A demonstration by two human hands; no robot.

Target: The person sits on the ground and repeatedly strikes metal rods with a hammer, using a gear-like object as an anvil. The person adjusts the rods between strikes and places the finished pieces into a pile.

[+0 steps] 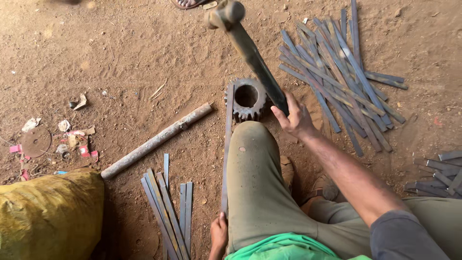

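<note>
My right hand (294, 117) grips the wooden handle of a hammer (250, 48); its metal head is raised at the top of the view, blurred. A long flat metal strip (227, 149) lies on the dirt, its far end resting against a rusty toothed gear (246, 98). My left hand (219, 233) holds the strip's near end, beside my knee in olive trousers. The gear sits just beyond my knee, under the raised hammer.
A heap of flat metal strips (339, 77) lies at the right, several more (168, 212) at the lower middle and a few (440, 173) at the right edge. A rusty pipe (156, 140) lies diagonally at the left. A yellow sack (50, 216) fills the lower left. Another person's sandalled foot (187, 3) shows at the top.
</note>
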